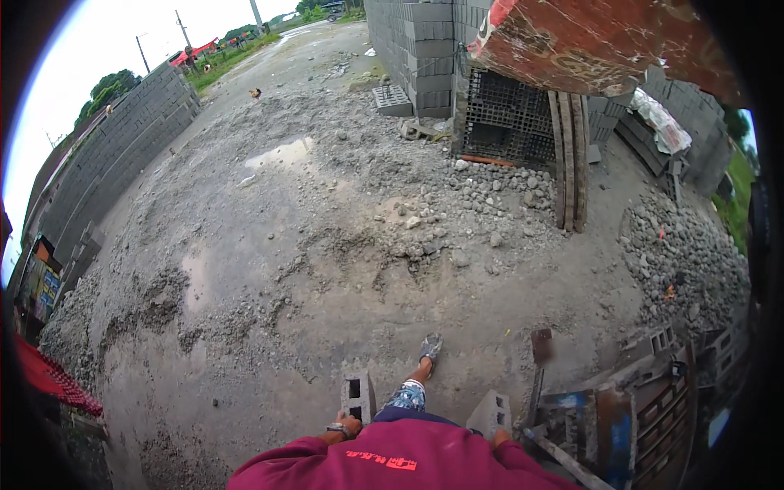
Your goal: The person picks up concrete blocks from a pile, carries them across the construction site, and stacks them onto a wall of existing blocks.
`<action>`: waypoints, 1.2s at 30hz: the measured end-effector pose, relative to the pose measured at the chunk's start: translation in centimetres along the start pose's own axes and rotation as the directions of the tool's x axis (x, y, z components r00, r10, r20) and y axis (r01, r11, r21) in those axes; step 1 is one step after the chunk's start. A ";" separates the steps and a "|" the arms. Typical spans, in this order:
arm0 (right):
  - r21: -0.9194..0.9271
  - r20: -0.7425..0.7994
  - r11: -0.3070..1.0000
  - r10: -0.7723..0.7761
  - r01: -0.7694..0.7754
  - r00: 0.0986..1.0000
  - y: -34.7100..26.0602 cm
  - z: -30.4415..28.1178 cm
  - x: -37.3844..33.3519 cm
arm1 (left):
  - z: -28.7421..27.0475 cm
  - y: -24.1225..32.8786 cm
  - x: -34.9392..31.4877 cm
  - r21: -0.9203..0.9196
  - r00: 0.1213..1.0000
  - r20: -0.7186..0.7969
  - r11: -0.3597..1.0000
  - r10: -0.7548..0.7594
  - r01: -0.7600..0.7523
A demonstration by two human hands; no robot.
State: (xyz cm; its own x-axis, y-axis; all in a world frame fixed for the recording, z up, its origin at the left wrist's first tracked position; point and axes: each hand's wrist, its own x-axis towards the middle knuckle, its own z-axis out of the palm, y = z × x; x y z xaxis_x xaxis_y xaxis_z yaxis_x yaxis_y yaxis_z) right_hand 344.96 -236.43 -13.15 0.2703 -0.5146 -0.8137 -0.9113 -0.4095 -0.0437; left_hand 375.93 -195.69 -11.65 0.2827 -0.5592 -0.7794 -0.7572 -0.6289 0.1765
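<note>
At my left side, my left hand [349, 424] is closed on the near end of a grey hollow concrete block [357, 395], with a dark band at the wrist. The block's open cells face up. On the other side, my right hand [500, 438] grips a second hollow concrete block [491, 413]; its fingers are mostly hidden by the block and my dark red sleeve. Both blocks hang beside my body, clear of each other. One of my legs, in a grey shoe [431, 346], is stretched forward between them.
Wet, uneven gravel ground with a puddle [282, 155] lies ahead. Block stacks rise at left [122, 147] and far right of centre [430, 57]. Upright planks [570, 163] stand by a black crate [508, 114]. A stone heap [682, 253] and rusty metal frames [665, 420] are at right.
</note>
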 end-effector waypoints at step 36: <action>0.757 0.068 0.611 0.281 -0.232 0.957 -14.3 -35.2 33.5 | -77.0 12.5 55.3 0.603 0.916 0.213 0.692 0.341 -0.398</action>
State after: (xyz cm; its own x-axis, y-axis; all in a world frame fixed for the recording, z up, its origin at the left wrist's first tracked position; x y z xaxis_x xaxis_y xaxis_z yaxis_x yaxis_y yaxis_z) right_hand 377.99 -274.29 -19.35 -0.0178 -0.5567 -0.8305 -0.8544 0.4399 -0.2765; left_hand 427.42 -276.03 -6.27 -0.1247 -0.6113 -0.7815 -0.9911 0.1129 0.0698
